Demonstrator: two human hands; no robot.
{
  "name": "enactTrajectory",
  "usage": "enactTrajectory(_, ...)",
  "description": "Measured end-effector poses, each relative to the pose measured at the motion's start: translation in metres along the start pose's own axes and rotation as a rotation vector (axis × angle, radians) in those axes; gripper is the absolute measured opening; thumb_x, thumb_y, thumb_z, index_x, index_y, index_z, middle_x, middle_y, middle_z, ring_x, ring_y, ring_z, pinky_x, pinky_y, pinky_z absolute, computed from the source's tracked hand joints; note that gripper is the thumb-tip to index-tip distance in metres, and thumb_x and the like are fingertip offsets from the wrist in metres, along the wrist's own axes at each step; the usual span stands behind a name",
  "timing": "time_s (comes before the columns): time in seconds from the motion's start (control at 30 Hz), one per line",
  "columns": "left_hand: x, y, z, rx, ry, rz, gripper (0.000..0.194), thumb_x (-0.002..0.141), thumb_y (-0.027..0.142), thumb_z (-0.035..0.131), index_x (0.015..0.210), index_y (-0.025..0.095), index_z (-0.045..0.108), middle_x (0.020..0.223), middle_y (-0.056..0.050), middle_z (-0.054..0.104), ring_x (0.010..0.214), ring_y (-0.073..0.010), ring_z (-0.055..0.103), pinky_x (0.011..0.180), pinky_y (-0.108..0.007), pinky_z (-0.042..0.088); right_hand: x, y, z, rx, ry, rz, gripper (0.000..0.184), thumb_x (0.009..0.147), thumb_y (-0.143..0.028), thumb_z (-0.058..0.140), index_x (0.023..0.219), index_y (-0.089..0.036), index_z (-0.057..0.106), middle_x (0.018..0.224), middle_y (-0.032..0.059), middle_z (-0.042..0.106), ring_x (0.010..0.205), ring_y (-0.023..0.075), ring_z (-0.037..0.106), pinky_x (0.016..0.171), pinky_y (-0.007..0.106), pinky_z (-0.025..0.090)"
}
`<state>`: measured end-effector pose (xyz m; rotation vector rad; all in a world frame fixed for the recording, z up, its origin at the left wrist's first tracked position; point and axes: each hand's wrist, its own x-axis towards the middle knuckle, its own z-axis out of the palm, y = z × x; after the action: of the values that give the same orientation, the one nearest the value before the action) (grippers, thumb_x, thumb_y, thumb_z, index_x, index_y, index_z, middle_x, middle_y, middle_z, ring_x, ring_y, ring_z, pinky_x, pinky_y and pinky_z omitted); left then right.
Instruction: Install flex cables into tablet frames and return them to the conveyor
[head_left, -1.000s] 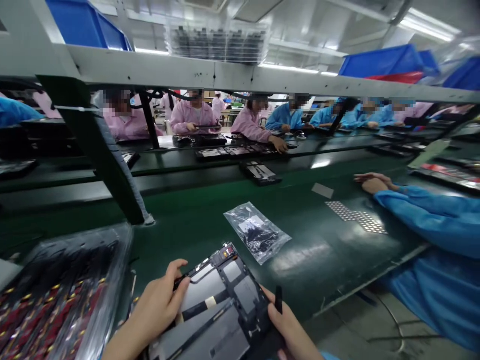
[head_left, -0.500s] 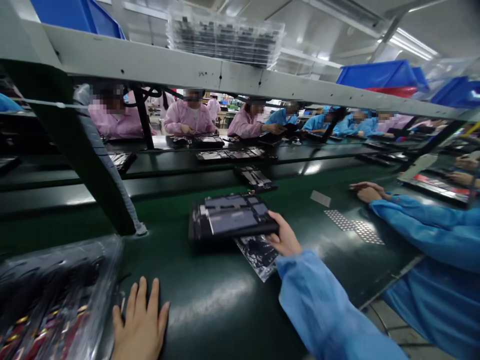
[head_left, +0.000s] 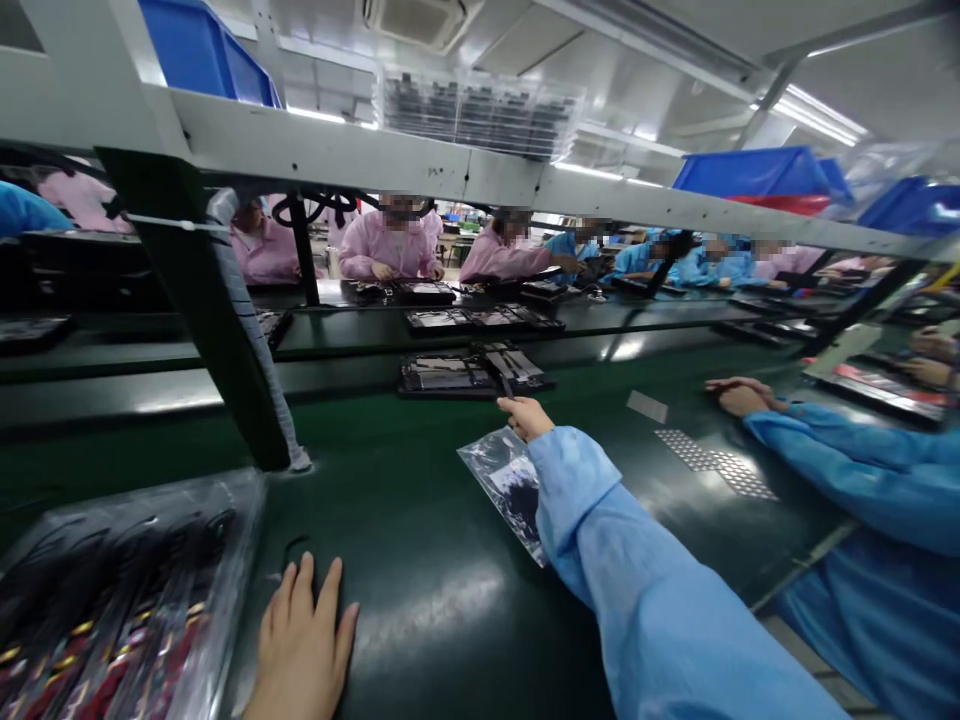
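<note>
My left hand point(head_left: 304, 635) lies flat on the green bench, fingers spread, holding nothing. A short black cable point(head_left: 296, 545) curls just beyond its fingertips. Stretched forward, my right hand point(head_left: 529, 417) pinches the near right corner of an open black electronic device point(head_left: 442, 374), whose grey inner parts face up. That device rests on the far green strip, touching or overlapping a second open device point(head_left: 516, 364) at its right; which of these I cannot tell. Under my right forearm is a clear plastic bag point(head_left: 506, 490) with small black parts inside, partly hidden by the sleeve.
A clear tray point(head_left: 127, 600) of black and red cable parts sits at left. A dark post point(head_left: 217, 340) rises beside it to an overhead shelf point(head_left: 420, 165). Sheets of round dots point(head_left: 712, 462) lie at right, near a co-worker's hands point(head_left: 742, 395). More people work across the line.
My right hand has moved forward, bringing the open black device from above the bench down onto the far strip. The plastic bag is more exposed. My left hand stays flat on the bench.
</note>
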<state>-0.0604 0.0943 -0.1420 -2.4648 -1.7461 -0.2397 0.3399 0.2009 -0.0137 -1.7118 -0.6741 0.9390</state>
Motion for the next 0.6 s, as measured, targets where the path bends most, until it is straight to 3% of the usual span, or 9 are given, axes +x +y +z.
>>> enactTrajectory(0.17,0.008,-0.004,0.013,-0.055,0.048,0.014,0.047,0.092,0.032,0.041,0.13,0.014,0.062,0.139,-0.021,0.052,0.131,-0.0369,0.045,0.105,-0.05,0.039,-0.039,0.009,0.003,-0.194,-0.144,-0.024,0.036,0.093,-0.035,0.059,0.123,-0.017,0.056,0.123,0.0091,0.059,0.103,0.0223,0.061,0.086,0.043,0.054)
enactTrajectory(0.3,0.012,0.008,0.003,-0.108,0.113,-0.013,0.043,0.09,0.018,0.04,0.125,0.013,0.065,0.133,-0.022,0.055,0.128,-0.0349,0.048,0.103,-0.05,0.042,-0.078,0.015,0.022,-0.407,-0.272,-0.128,0.03,0.092,-0.036,0.06,0.113,-0.015,0.061,0.113,0.0076,0.063,0.096,0.0205,0.063,0.083,0.041,0.053)
enactTrajectory(0.43,0.009,0.028,-0.019,-0.161,0.167,-0.018,0.045,0.085,0.009,0.042,0.125,0.011,0.062,0.133,-0.021,0.055,0.129,-0.0325,0.047,0.104,-0.05,0.042,-0.121,0.029,0.072,-0.638,-0.388,-0.365,0.012,0.082,-0.026,0.068,0.091,-0.017,0.069,0.097,0.0069,0.066,0.099,0.0242,0.062,0.089,0.036,0.044)
enactTrajectory(0.6,0.01,0.034,-0.032,-0.218,0.103,-0.02,0.05,0.083,0.003,0.038,0.129,0.006,0.057,0.139,-0.024,0.049,0.134,-0.0325,0.044,0.107,-0.053,0.039,-0.165,0.055,0.149,-0.795,-0.558,-0.611,0.017,0.081,-0.023,0.064,0.095,-0.018,0.071,0.098,0.0097,0.067,0.096,0.0244,0.063,0.087,0.034,0.043)
